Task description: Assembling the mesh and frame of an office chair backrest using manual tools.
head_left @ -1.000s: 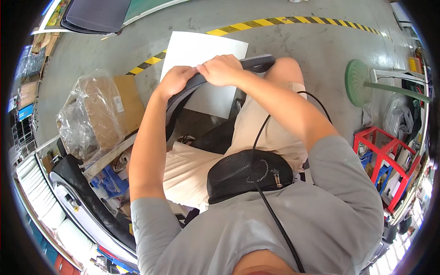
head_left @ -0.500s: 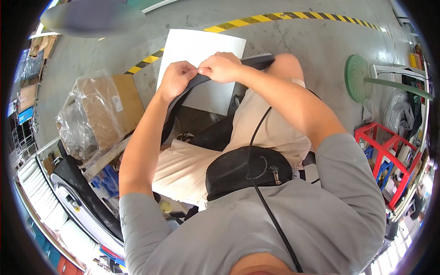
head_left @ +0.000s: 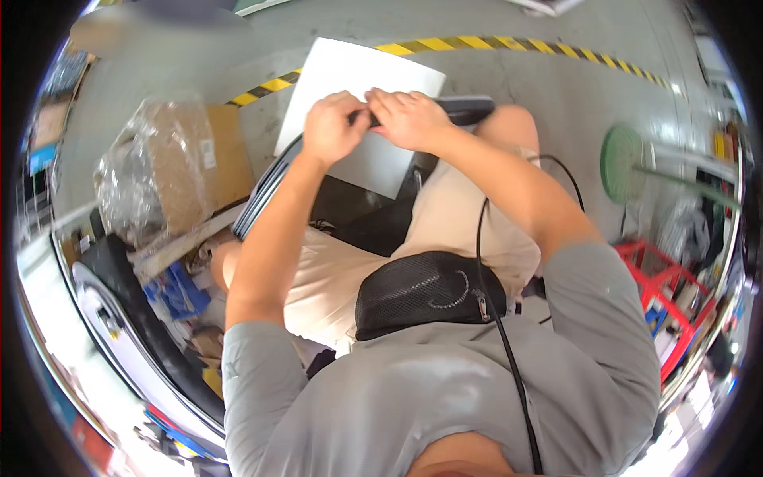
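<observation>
A long, dark curved strip (head_left: pixel 467 110) with a paler edge stretches across in front of my knees. Its left part (head_left: pixel 269 191) shows several layered dark bands beside my left forearm. My left hand (head_left: pixel 337 127) is closed around the strip near its middle, thumb bent inward. Close beside it, my right hand (head_left: pixel 410 119) lies over the strip with its fingers together, pressing on it. The fingertips of both hands almost meet. Behind and beneath the hands is a white flat panel (head_left: pixel 350 67), partly hidden by them.
A cardboard box (head_left: pixel 226 147) with clear plastic wrap (head_left: pixel 131 179) stands at the left. To the right are a green round-based stand (head_left: pixel 621 163) and a red frame (head_left: pixel 668 278). Yellow-black tape (head_left: pixel 477 43) crosses the grey floor. A black cable (head_left: pixel 509 358) hangs down my front.
My right hand has gone from a pinch to lying over the strip, and my left hand has closed around it. The strip's layered left part has come into view. The whole view has shifted slightly.
</observation>
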{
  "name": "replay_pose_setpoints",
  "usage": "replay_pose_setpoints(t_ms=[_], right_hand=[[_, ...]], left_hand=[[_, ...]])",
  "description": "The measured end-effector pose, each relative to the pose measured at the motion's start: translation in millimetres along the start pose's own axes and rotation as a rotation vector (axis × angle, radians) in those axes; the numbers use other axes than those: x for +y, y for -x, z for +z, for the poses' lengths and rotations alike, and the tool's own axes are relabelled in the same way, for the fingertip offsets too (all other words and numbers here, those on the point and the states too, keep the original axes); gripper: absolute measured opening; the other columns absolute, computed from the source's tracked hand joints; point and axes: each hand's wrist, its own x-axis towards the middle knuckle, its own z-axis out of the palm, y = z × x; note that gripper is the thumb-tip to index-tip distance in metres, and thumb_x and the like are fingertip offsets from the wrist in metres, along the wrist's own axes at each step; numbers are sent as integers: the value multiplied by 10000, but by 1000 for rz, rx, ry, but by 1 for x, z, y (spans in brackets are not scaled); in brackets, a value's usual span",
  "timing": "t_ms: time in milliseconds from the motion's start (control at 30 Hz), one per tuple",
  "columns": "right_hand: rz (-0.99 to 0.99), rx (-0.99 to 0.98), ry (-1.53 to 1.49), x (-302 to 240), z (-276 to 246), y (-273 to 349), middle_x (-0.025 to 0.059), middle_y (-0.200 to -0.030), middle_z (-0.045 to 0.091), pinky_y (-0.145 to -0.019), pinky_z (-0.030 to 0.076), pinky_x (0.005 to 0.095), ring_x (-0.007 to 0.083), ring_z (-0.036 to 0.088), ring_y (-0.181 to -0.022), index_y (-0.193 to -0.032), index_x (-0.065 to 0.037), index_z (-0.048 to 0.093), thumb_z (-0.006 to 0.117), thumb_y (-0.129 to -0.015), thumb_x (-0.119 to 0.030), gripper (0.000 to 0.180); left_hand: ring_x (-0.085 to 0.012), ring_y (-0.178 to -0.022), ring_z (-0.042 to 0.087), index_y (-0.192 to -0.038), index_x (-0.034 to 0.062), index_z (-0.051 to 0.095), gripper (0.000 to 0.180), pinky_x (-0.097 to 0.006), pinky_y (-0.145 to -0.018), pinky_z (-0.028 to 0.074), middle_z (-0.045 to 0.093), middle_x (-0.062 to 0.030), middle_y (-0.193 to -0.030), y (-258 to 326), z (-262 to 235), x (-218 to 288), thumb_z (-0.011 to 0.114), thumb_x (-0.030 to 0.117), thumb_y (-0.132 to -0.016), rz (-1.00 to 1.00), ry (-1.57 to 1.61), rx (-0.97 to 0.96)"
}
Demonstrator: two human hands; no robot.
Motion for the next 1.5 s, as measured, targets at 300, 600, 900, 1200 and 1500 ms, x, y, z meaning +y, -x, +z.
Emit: replay_pose_setpoints(t_ms=[300, 600, 900, 1200, 1500], right_hand=[[131, -175, -127, -14, -24, -25, 113, -1135, 730, -865, 554, 453, 307, 707, -1015, -1257, -115, 662, 548, -989, -520, 498], [-46, -786, -213, -164, 2, -131, 161, -983, 756, -868, 540, 485, 367, 712, -984, -938, -88, 784, 324, -1075, -496, 630], [-46, -891, -345, -160, 5, -147, 170, -1018, 752, -917, 531, 468, 368, 704, -1015, -992, -75, 781, 415, -1050, -418, 505], [-18, -1220, -624, -148, 23, -169, 149, -997, 752, -853, 507, 396, 277, 685, -935, -1107, -49, 767, 602, -989, -363, 373], [126, -1158, -876, -147, 29, -173, 40, -840, 745, -756, 513, 343, 132, 631, -779, -976, -27, 797, 728, -906, -188, 189]], left_hand=[[-387, -1063, 677, -1180, 51, 721, 336, -453, -947, 515, 729, -190, -1135, 160, -111, -20, 675, 283, -941, -836, -282, 170], [-386, -964, 705, -1158, 37, 734, 322, -409, -867, 521, 732, -237, -1022, 193, -110, -25, 653, 295, -984, -883, 155, 55], [-134, -783, 599, -1135, -15, 718, 296, -334, -772, 506, 736, -104, -870, 185, -117, -32, 641, 244, -1014, -838, 262, -28], [-335, -882, 709, -1113, 134, 750, 276, -403, -787, 525, 748, -126, -928, 198, -99, -19, 629, 351, -993, -809, -54, 124], [-353, -912, 705, -1062, 156, 763, 255, -452, -784, 536, 746, -129, -950, 197, -98, -23, 638, 358, -970, -809, -63, 128]])
